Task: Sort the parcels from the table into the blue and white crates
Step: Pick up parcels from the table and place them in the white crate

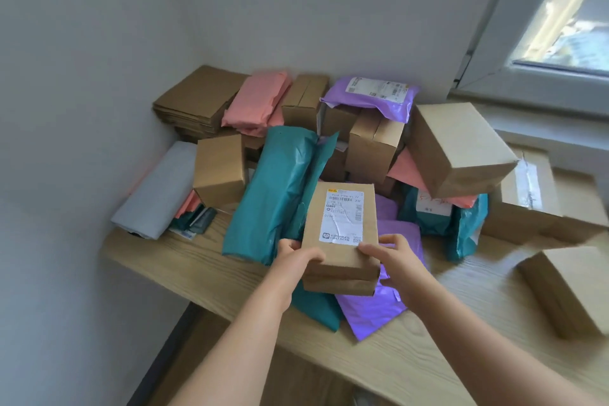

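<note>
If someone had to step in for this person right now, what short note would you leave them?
Left hand and right hand each grip a near corner of the labelled brown parcel, above a purple mailer.
The table holds a big pile of boxes and mailers.
Neither crate is in view, so what is done cannot be told.
Left: crate this parcel, then the pile.

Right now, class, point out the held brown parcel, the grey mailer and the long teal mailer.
held brown parcel (341, 227): head view, its white label.
grey mailer (158, 188): head view, its top face.
long teal mailer (276, 194): head view, its middle.
</note>
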The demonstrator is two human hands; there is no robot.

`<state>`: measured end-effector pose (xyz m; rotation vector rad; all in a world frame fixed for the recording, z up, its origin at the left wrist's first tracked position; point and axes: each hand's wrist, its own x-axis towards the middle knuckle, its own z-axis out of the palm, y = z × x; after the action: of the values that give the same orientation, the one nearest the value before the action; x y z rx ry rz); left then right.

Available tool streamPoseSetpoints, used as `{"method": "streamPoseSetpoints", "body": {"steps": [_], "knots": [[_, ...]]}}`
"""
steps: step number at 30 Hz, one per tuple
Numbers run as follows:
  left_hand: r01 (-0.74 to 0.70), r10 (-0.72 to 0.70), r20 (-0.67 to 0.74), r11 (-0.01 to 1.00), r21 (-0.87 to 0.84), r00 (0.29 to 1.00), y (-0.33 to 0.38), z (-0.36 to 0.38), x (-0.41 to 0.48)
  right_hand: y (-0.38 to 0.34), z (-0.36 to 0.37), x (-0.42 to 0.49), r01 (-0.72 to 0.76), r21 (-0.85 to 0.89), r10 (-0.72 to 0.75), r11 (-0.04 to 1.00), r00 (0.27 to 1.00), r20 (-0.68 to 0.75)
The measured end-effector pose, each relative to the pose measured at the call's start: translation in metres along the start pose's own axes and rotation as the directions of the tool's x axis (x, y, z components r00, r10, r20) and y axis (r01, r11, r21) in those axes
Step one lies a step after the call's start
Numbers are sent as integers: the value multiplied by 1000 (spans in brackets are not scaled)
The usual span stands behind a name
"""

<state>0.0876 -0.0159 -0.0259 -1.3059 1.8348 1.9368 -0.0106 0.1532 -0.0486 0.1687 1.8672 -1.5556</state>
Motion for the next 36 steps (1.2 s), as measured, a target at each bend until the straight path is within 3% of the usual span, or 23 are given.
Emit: {"method": "streamPoseSetpoints", "body": {"steps": [3,8,18,26,36], "knots": [[-22,25,102,999,-35,994,-2,5,-9,-5,-18,-17,28,109,-28,994,1000,-7],[-83,121,215,981,-177,969,6,15,-20,-11,-43,-50,149,123,-160,981,983,88],[-109,179,307,967,-232,935,21,47,-35,10,-66,-93,236,238,-213,942,970,-116],[-194,306,344,926,-324,888,33,68,-65,-4,-96,-117,262,301,-318,917,935,155],[-249,375,328,896,-367,867,39,90,-91,-13,-127,-131,334,321,-396,886,906,149]]}}
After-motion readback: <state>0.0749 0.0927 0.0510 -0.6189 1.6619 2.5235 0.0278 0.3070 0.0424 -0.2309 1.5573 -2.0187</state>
